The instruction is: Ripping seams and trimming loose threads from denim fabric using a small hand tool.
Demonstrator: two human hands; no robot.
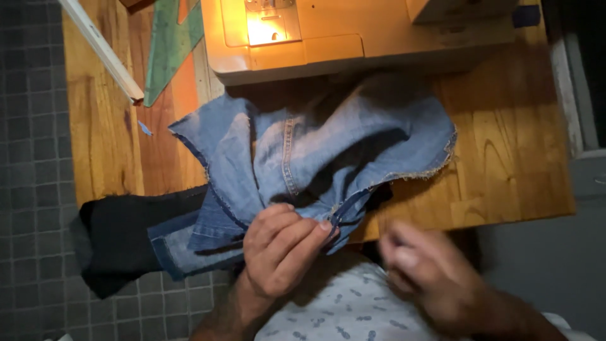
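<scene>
Patterned shirt cloth [344, 309] fills the lower edge, nearest the viewer, with both hands just above it. Left hand [278, 249]: its grip is clenched on a bunched fold of the denim garment [315, 148], fingertips [325, 225] pinching the cloth beside a dark blue seam strip [348, 207]. Right hand [435, 275]: blurred, clear of the denim and to the right of the grip; its fingers curl loosely, and whether they hold anything cannot be told. From the grip the denim garment spreads up and away over the wooden table [505, 170], a frayed hem [435, 161] lying to the upper right and a stitched seam [289, 158] running straight above. Left of the grip, a cuffed denim portion [173, 249] and a piece of black fabric [117, 237] hang over the table's near edge above a grey tiled floor [31, 158]. Beyond the denim stands a sewing machine [353, 35] with its lamp lit. Far to the upper left of the grip lie a green drafting triangle [169, 47] and a white ruler [101, 49].
</scene>
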